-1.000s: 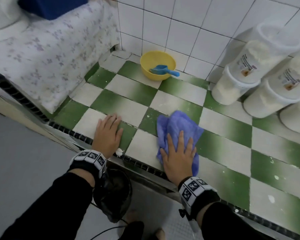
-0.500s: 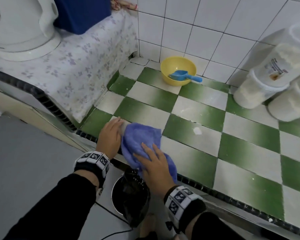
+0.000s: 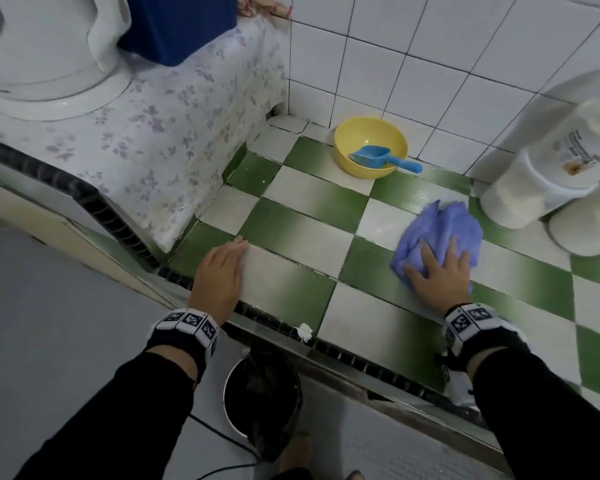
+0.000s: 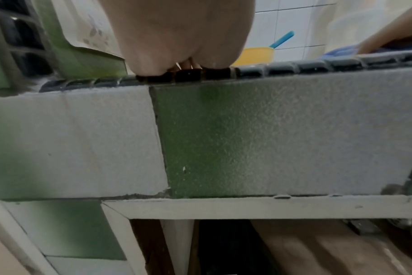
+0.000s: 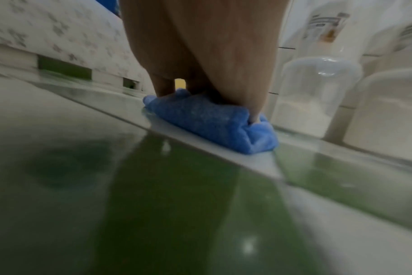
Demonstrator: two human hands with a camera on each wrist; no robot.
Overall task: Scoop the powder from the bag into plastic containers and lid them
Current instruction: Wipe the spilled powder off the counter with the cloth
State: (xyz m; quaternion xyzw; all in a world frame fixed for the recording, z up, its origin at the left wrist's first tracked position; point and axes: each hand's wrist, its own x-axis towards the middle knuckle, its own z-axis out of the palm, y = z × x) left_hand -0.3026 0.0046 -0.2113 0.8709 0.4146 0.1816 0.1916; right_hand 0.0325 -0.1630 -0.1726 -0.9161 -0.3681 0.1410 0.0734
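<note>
My right hand (image 3: pixel 439 266) lies flat with spread fingers on a crumpled blue cloth (image 3: pixel 442 225), pressing it onto the green and white tiled counter (image 3: pixel 302 233). The right wrist view shows the blue cloth (image 5: pixel 212 119) squashed under the palm. My left hand (image 3: pixel 220 268) rests flat and empty on the counter near its front edge. Lidded plastic containers of white powder (image 3: pixel 548 174) are stacked at the right, just beyond the cloth. A yellow bowl (image 3: pixel 369 145) with a blue scoop (image 3: pixel 378 158) in it sits by the back wall.
A flower-patterned cover (image 3: pixel 153 140) drapes a raised surface at the left, with a white appliance (image 3: pixel 49 60) and a blue box (image 3: pixel 181 26) on it. A black bin (image 3: pixel 262 400) stands on the floor below the counter edge. A white scrap (image 3: pixel 304 330) sits on the edge.
My right hand has swept the blue cloth from the front edge beside my left hand across the counter to the right, up to the stacked containers. The left hand stayed put.
</note>
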